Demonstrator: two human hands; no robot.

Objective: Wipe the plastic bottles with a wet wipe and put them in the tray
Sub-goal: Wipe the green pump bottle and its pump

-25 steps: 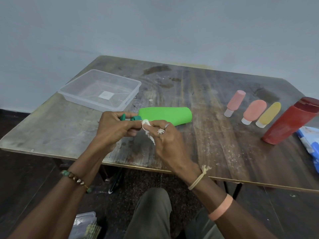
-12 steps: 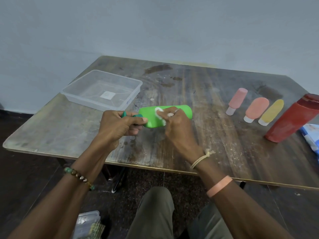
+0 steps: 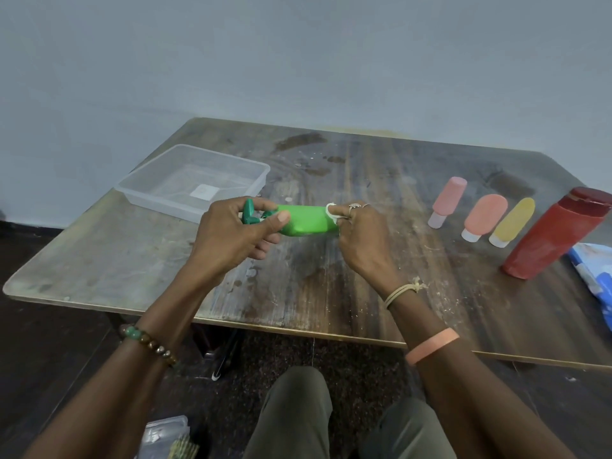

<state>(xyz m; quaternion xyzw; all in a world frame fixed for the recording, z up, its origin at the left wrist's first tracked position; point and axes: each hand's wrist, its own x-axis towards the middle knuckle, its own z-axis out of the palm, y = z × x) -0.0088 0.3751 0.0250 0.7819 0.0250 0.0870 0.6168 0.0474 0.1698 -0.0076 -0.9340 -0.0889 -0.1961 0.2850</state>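
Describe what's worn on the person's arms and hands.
Both arms are bare, no sleeves. Above the left hand, a bracelet of green and brown beads. The right hand wears silver rings; its wrist has a knotted tan cord, with a salmon-pink band higher up the forearm.

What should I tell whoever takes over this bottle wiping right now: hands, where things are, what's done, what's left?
Left hand grips the green bottle by its cap end, above the table.
Right hand holds the wet wipe against the bottle's base end.
Tray: no bottles in it.
Pink bottle, salmon bottle, yellow bottle and red bottle wait on the table at right.
Done: nothing trayed; green bottle mid-wipe.
Left: finish it, tray it, then wipe and tray the other four.
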